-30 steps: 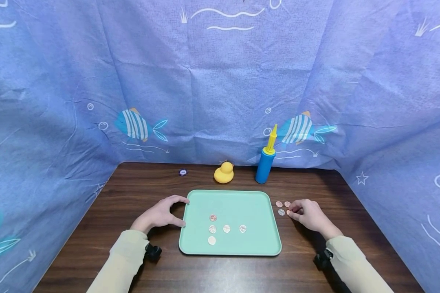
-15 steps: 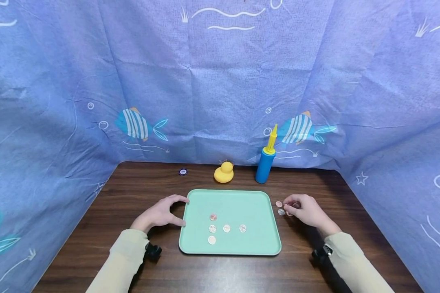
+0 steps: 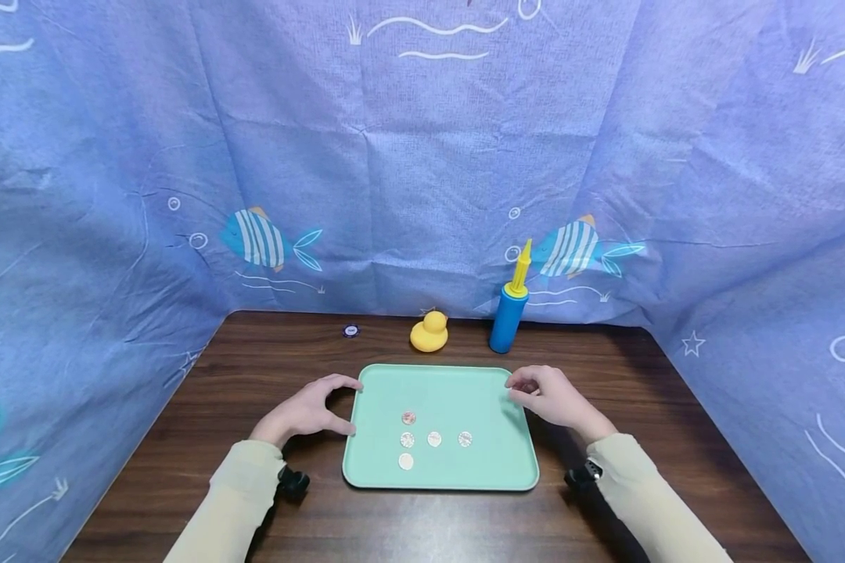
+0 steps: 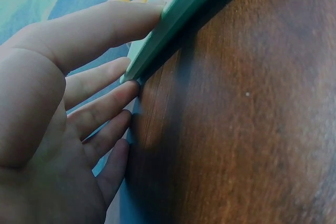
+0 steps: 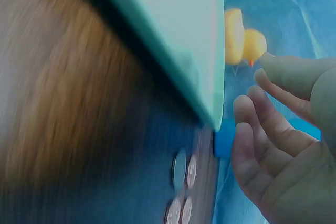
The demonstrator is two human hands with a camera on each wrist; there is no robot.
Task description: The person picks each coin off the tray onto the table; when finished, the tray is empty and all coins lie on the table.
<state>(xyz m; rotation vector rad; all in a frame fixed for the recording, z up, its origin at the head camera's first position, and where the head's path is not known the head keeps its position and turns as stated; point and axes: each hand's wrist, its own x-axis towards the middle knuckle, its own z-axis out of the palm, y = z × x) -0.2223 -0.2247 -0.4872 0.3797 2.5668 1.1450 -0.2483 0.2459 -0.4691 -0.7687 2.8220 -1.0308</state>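
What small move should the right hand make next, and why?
Perhaps move the right hand inward over the tray: its fingertips are near the right edge, while five coins lie further in. Whether it pinches anything, I cannot tell.

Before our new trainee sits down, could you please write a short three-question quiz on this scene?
1. Count: how many coins lie on the green tray?

2. True or false: in the head view, the yellow duck sits between the round chip and the blue pump.

3. Multiple choice: where is the left hand?
A) at the tray's left edge
B) on the yellow duck
C) around the blue pump

Key: 1. Five, one of them redder than the rest. 2. True. 3. A.
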